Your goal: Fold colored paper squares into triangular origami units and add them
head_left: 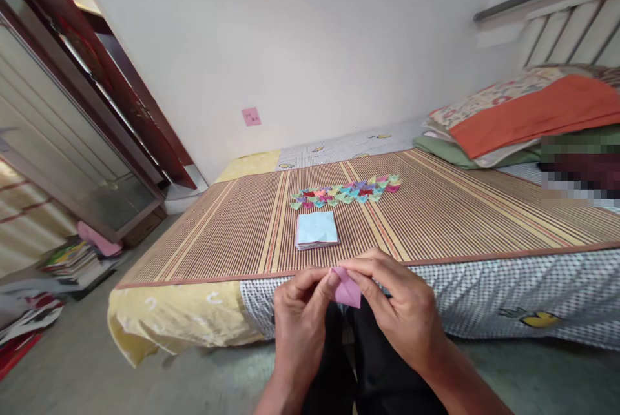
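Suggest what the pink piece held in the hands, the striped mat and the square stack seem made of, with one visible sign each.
Pink piece: probably matte paper; it looks thin, with creases and straight edges.
Striped mat: perhaps smooth bamboo or similar slats, judging by its narrow parallel strips.
Square stack: likely matte paper, from its thin layered edges.

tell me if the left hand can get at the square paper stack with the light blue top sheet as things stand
Probably yes: the paper stack lies just beyond the left hand with nothing visible between them, though that hand is pinching the small folded pink paper.
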Available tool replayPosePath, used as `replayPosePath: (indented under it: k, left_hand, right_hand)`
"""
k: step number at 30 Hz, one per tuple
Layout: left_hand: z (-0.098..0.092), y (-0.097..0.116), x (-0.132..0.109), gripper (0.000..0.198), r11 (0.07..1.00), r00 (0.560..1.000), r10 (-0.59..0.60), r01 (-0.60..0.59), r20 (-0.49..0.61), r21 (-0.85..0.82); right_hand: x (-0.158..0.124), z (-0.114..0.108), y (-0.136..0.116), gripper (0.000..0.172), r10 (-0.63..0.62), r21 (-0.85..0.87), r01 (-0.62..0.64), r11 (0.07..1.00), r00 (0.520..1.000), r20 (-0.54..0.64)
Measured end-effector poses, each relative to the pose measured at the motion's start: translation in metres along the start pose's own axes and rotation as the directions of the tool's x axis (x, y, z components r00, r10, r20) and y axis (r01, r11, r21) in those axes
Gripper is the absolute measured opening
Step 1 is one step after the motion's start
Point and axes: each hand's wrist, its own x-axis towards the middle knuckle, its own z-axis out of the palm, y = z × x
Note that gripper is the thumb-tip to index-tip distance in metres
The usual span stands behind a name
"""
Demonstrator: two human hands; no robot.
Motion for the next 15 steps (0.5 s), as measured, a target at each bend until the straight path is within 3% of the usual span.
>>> replayPosePath:
  k: [10,15]
  left_hand:
    - [-0.0008,-0.002,0.0031,0.02,1.0,0.999,-0.029,0.029,0.035,-0.002]
    - [-0.0021,0.0012,0.0047,0.021,0.994,0.995,-0.009,-0.002,0.098,0.109]
  right_hand:
    - [-0.0003,0.0013,0.0015,0.013,0.07,-0.015,-0.07,0.997,0.997,0.023]
    - [0.0034,-0.0023,0.0013,0.016,0.135,0.076,-0.146,0.986,0.982,0.131]
